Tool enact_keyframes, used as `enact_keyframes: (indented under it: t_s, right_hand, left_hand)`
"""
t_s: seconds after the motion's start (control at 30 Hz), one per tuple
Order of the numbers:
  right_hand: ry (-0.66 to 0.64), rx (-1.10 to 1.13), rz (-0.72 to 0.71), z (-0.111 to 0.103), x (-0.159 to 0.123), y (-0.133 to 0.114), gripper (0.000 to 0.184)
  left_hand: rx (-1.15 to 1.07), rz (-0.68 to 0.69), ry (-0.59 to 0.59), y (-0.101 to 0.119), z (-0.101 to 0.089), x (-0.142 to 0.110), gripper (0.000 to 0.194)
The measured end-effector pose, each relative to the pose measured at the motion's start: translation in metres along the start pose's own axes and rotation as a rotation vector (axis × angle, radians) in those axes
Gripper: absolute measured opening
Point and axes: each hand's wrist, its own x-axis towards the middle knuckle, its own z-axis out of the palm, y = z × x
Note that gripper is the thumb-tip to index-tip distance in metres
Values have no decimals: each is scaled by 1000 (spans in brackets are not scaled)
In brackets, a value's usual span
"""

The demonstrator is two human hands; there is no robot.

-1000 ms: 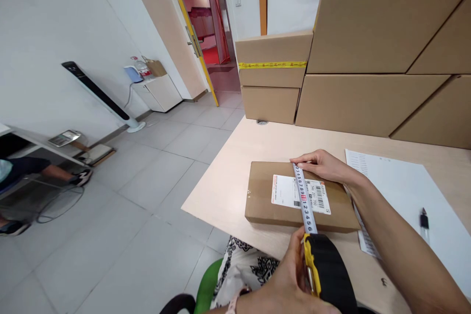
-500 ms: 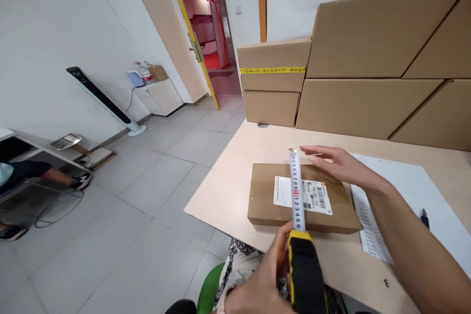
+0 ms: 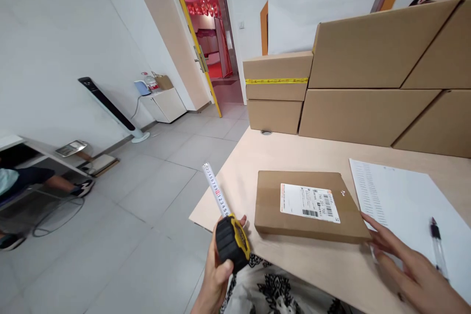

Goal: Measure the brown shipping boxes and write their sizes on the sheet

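Observation:
A black and yellow tape measure is gripped in my left hand, at the table's front left edge. Its white blade sticks out up and to the left, partly beyond the edge. A flat brown cardboard box with a white shipping label lies on the table. My right hand is at the box's front right corner, its fingers apart and the fingertips at the box's side. Beside that hand, a pen rests on a white printed sheet.
Large cardboard boxes are stacked along the table's back. Past the table on the left are a doorway with a yellow-edged door, a tower fan, a low white cabinet and a seated person's leg.
My left hand has moved the tape measure from over the box to the left. My right hand has gone from the box's back side to its front right corner.

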Motion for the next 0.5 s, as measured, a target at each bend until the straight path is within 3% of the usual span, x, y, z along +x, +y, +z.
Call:
enact_keyframes:
  t_s: [0.1, 0.23, 0.37, 0.5]
  right_hand:
    - [32, 23, 60, 7, -9, -15, 67]
    - [136, -58, 49, -12, -2, -43, 70]
    - [228, -122, -69, -31, 34, -60, 79]
    - [209, -103, -132, -35, 87, -68, 86]
  left_hand:
    - [-17, -4, -68, -1, 9, 3, 96]
    - [-30, 77, -209, 20, 24, 20, 92]
    - [7, 218, -324, 46, 47, 49, 85]
    - [1, 199, -395, 60, 73, 82, 74]
